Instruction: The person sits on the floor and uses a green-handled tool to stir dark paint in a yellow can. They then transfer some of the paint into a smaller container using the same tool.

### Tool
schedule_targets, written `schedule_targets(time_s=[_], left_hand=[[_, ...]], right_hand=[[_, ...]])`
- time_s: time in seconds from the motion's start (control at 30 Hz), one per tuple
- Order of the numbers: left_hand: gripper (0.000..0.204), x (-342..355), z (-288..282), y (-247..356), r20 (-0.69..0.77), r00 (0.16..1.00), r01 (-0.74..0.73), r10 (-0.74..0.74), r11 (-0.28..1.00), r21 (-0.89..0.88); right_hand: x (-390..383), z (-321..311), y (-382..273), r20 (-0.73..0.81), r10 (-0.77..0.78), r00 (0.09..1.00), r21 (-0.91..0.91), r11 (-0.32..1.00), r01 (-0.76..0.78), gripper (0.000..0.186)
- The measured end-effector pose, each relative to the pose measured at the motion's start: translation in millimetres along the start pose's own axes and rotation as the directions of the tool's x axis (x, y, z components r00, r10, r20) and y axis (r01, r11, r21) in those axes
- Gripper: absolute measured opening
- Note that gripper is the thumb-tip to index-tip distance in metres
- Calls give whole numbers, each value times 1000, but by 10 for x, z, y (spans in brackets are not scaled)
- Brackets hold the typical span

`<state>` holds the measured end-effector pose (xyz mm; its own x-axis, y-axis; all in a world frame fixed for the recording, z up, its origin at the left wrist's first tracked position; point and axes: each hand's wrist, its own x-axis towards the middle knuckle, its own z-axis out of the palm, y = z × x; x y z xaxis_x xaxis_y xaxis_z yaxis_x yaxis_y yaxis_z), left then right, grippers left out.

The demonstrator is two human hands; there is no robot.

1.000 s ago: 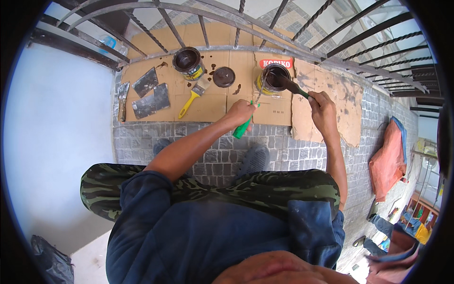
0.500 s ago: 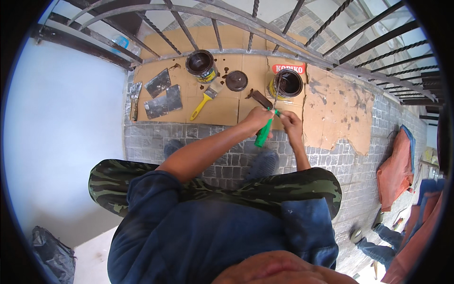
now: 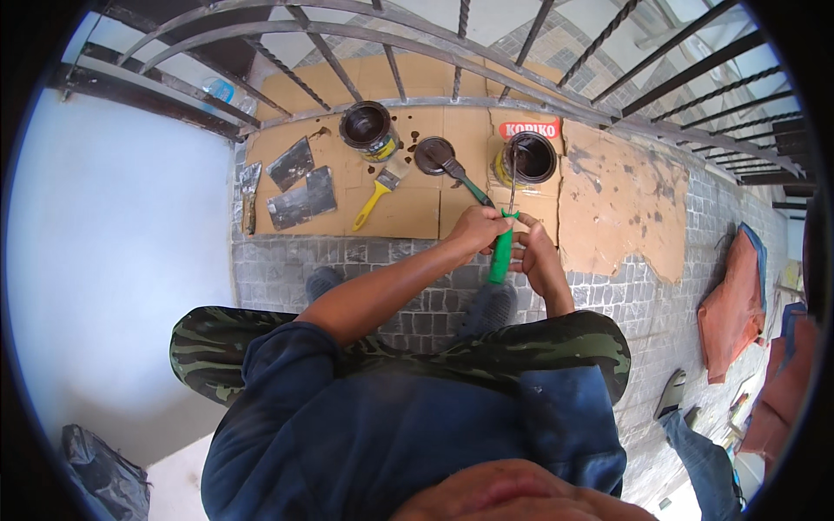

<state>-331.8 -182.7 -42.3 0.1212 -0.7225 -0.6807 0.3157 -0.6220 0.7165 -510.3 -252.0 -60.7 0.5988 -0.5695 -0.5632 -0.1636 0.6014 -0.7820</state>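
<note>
My left hand (image 3: 479, 229) is closed on a green-handled tool (image 3: 501, 258) with a thin metal rod. The rod slants up over the paint can (image 3: 499, 170) of dark brown paint; its far end is hard to make out. My right hand (image 3: 540, 259) is beside the handle, fingers spread and partly curled, the fingertips close to or touching it. A paintbrush (image 3: 475, 192) with a dark green handle rests its brown-coated bristles on the round can lid (image 3: 430, 157). Its handle end reaches close to my left hand.
Cardboard (image 3: 417, 208) covers the paving under a second paint can (image 3: 368, 130), a yellow-handled brush (image 3: 373, 201), flat metal scrapers (image 3: 301, 198) and a narrow scraper (image 3: 249, 198). A metal railing (image 3: 452, 100) arches beyond. A person's leg (image 3: 704, 460) shows at lower right, near orange-red cloth (image 3: 731, 313).
The dark green-handled paintbrush has moved left onto the can lid, out of my right hand. My right hand's fingers have spread beside the tool handle, which is now more upright.
</note>
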Motion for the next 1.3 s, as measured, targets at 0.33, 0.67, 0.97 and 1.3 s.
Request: schedule_targets(time_s=[0.33,0.67,0.97,1.3], left_hand=[[106,739,-38,-57,-249,675,-370,695,610,701],[118,1227,-111,168,-91,730,-516,677,634,576],[104,1253,-44,157,-95,581,-591,809,499,634],[102,1257,-46,142,-57,641,-503,766,474,722]], right_hand=[[-409,-220,-658,-203,-204,958,-745,667,-15,62],[-394,-564,-335,38,-311,950,-827,524,205,56],[-213,-315,-95,-141,-206,968,-482,869,115,57],[-268,-287,-300,-155,-209,966,-544,834,94,59]])
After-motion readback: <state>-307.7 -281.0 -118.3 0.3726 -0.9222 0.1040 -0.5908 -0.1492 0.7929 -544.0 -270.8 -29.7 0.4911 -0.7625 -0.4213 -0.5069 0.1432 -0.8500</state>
